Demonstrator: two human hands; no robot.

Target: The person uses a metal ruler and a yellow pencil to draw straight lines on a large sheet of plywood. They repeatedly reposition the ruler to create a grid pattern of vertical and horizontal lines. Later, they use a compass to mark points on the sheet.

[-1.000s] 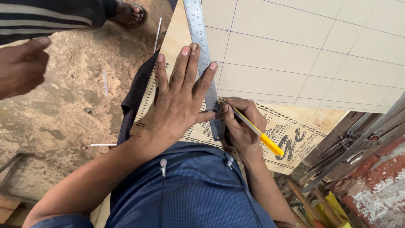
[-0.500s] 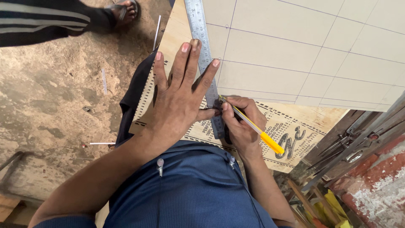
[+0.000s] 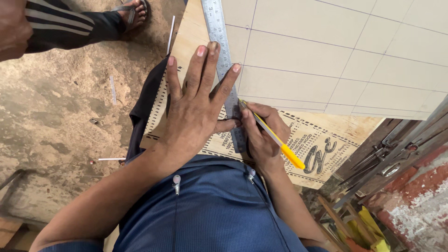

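A: What does the steel ruler (image 3: 223,56) look like?

B: It is a long, flat, grey metal strip with marks along its edges. It lies on a pale laminate sheet (image 3: 326,42) ruled with thin lines into a grid, and it runs from the top edge of the view down toward the person's blue shirt (image 3: 210,210). Its lower end crosses onto the bare plywood board (image 3: 326,130), which carries dark print.

A: And the left hand (image 3: 196,109)?

B: Flat and wide open, all 5 fingers spread. The palm rests on the plywood just left of the ruler, the middle and ring fingers press on the ruler, and the thumb reaches across its lower end.

A: The right hand (image 3: 263,135)?

B: Curled tight, just right of the ruler. It pinches a pen (image 3: 270,133) with a slim pale barrel and a yellow cap end. The tip sits against the ruler's right edge, on the laminate near its lower border; the yellow end points away, down and right.

A: Anything else around the ruler?

B: Left of it, a dark cloth (image 3: 144,102) hangs beside the plywood over a sandy floor (image 3: 60,107). Up left of it, another person's striped trouser leg (image 3: 65,25) and sandalled foot (image 3: 133,11) stand on that floor. Far right of it, metal tools (image 3: 392,158) lie on wooden slats.
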